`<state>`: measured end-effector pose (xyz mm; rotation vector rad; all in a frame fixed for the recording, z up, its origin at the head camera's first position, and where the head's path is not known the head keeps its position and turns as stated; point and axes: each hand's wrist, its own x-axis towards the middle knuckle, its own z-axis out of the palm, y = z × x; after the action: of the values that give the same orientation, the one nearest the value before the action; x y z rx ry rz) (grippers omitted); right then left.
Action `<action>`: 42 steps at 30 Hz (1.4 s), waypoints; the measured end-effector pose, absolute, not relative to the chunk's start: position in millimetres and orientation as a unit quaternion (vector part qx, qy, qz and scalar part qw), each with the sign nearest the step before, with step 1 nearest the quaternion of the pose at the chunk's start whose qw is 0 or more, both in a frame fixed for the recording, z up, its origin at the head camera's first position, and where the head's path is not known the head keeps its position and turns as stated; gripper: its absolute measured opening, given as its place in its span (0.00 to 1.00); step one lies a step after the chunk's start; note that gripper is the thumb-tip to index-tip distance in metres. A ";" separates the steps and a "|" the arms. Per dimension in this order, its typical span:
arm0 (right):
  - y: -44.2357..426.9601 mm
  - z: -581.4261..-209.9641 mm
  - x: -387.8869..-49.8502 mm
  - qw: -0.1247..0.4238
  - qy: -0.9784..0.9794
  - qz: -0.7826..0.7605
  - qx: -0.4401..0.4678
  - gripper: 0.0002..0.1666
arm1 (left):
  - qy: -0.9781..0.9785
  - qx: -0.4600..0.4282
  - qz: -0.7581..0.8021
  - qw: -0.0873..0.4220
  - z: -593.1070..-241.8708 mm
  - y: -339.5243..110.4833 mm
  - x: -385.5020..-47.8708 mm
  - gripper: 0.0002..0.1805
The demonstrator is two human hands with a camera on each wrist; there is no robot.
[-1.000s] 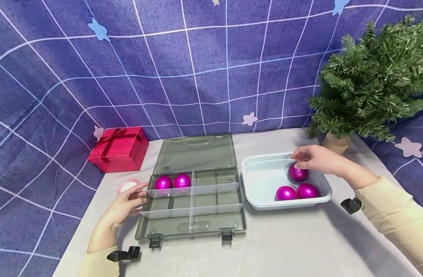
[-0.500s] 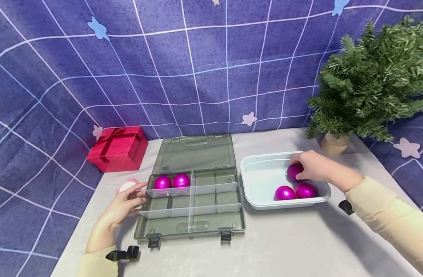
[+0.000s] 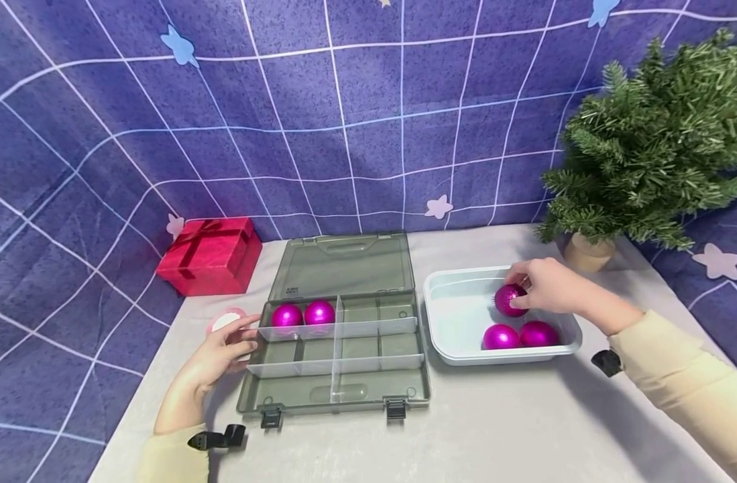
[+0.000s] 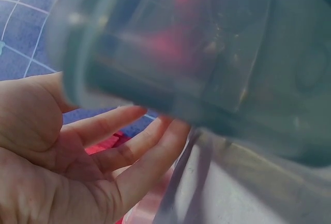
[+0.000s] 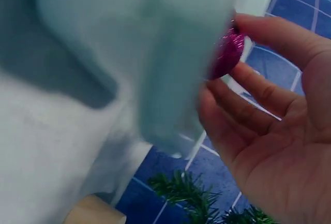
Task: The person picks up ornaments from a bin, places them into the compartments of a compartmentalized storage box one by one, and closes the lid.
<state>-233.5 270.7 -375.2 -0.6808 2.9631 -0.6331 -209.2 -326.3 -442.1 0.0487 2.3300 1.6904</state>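
Left of and behind the green divided case (image 3: 383, 390), red gift box (image 3: 211, 261) with dark ribbon. Off the case's left wall, pink-and-white round item (image 3: 223, 320), partly hidden. Right against that wall, left hand (image 3: 217, 355): fingers spread and fairly straight, touching the side, gripping nothing. Case lid (image 3: 344, 272) folded back flat. In the case's rear-left compartment, smooth pink ball (image 3: 286, 315) beside second smooth pink ball (image 3: 320, 313). Along the case's front edge, left latch (image 3: 271, 419) and right latch (image 3: 395, 409), both black.

Just right of the case, pale tub (image 3: 455, 312). Within the tub, on the side nearer the case's front, third smooth pink ball (image 3: 501, 337) close beside fourth smooth pink ball (image 3: 539, 334). Farther back in the tub, glittery ball (image 3: 509, 300) pinched between thumb and fingers of right hand (image 3: 552, 285); whether raised off the tub floor, cannot tell. Far right of and behind the case, small fir tree (image 3: 658, 147) on pale wooden base (image 3: 590, 252).
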 end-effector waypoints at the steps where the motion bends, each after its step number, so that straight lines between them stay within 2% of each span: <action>1: 269.7 -372.8 -233.9 0.022 0.950 -0.224 -0.214 0.17 | 0.802 0.016 0.583 0.132 -442.3 -326.3 -209.3 0.34; 9: 244.1 -354.8 -232.1 0.060 0.892 -0.410 -0.180 0.19 | 0.798 0.013 0.587 0.136 -441.3 -324.8 -208.0 0.34; 17: 178.1 -353.3 -236.1 0.101 0.811 -0.537 -0.209 0.21 | 0.799 0.010 0.586 0.134 -442.9 -324.4 -207.3 0.34; 28: 97.0 -363.2 -245.4 0.127 0.825 -0.510 -0.210 0.21 | 0.801 0.014 0.586 0.125 -441.4 -322.5 -206.6 0.35; 42: 53.9 -378.6 -258.0 0.155 0.859 -0.468 -0.137 0.19 | 0.801 0.012 0.585 0.124 -441.9 -322.8 -207.1 0.34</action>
<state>-258.0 53.9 -378.6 -0.3940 2.4615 -1.3420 -207.1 -322.8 -441.9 0.0337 2.3354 1.7062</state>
